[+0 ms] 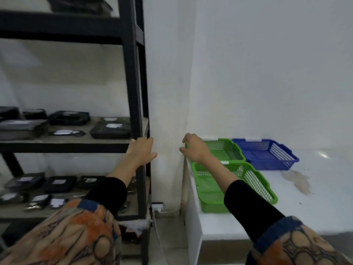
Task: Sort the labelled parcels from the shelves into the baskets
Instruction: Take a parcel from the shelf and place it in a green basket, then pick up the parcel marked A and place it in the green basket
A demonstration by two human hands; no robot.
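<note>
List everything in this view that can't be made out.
- White labels on the black wrapped parcels: head view, blurred and too small to read.
- The dark parcel on the black metal top shelf: head view, cut off by the upper edge.
- A corner of the far green plastic basket: head view, hidden by the right hand; grip unclear.

At the left hand point(141, 150), the shelf frame point(133, 83) is black metal with a matt finish. The boards point(66, 139) left of it look like dull, rough wood. The parcels point(110, 131) there are wrapped in glossy black plastic and carry white paper labels point(113, 125). By the right hand point(194, 150), the green basket point(225, 148) and the blue basket point(267, 153) are perforated plastic. The desk point(324, 197) is smooth, white and faintly glossy. The sleeves point(250, 207) are black cloth.
</note>
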